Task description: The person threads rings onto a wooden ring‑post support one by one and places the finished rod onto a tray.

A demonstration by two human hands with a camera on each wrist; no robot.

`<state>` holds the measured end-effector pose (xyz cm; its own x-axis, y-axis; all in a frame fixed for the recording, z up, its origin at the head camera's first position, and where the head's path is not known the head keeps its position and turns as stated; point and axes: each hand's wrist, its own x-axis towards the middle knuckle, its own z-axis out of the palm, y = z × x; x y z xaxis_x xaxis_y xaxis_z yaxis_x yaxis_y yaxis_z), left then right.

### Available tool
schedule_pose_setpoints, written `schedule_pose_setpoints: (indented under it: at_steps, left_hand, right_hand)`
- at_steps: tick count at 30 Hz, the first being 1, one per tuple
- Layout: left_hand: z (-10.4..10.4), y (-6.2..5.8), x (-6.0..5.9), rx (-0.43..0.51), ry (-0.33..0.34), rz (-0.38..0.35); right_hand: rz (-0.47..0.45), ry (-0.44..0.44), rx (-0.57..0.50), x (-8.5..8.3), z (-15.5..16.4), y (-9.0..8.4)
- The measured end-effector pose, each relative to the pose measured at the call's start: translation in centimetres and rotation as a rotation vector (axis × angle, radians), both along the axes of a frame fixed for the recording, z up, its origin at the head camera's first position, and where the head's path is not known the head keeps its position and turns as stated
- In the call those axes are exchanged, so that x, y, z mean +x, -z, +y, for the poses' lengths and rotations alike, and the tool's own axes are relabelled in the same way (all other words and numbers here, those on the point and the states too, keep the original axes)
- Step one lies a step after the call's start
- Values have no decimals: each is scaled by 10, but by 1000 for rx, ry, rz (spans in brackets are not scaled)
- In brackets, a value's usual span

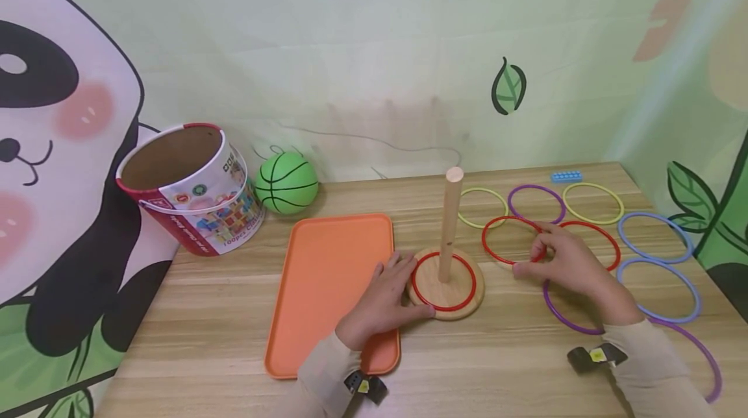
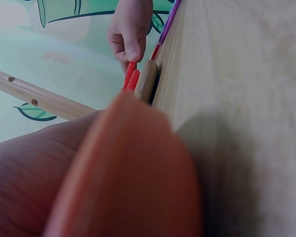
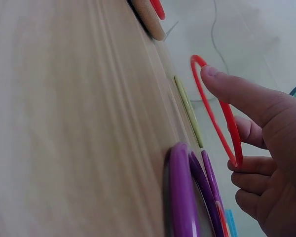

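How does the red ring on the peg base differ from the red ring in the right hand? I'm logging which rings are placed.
The red ring on the base lies flat around the wooden peg; the held red ring circles nothing. The base ring rests beside the left hand, untouched by any pinch; the right hand pinches the held ring, tilted off the table in the right wrist view. Both are thin, red and similar in size.

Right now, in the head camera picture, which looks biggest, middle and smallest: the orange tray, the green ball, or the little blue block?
1. Orange tray, plainly the largest.
2. Green ball.
3. Blue block, smallest. It lies farthest back, but the gap is too big for that to matter.
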<state>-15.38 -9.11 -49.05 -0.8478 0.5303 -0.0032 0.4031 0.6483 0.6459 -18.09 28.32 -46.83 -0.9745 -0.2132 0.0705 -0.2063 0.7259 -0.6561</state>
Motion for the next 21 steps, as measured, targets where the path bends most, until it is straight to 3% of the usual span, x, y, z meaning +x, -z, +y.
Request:
schedule_pose_setpoints:
  at_steps: [21]
  left_hand:
    - [0,1,-1,-5,0,6]
  right_hand:
    - [74,20,5,-1,0,-6]
